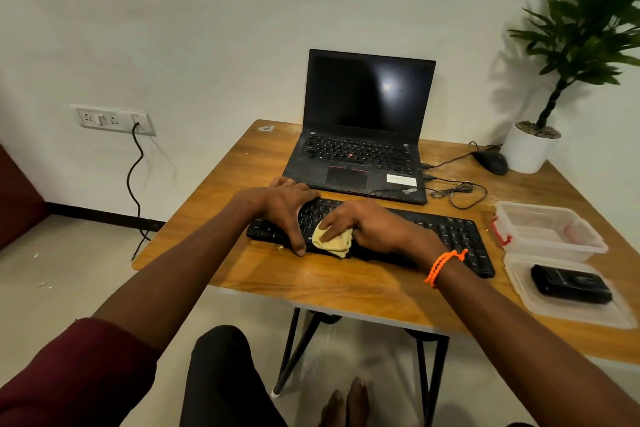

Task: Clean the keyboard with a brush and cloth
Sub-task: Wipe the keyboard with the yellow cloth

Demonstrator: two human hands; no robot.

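— Though the white sticker on the laptop (360, 135) is too small to read, is any writing legible?

— Only the slanted logo at its front right corner, which seems to read ThinkPad.

— And the keyboard (446, 232)?

— Black, low, dusty-looking, it lies on the wooden table (311, 288) just before the laptop, long axis running left to right, slightly skewed.

— The hands?

— The left hand (285, 208) grips the keyboard's left end, thumb hooked over the near edge. The right hand (367, 227) presses a crumpled yellow cloth (330, 243) onto the keys, fingers curled over it.
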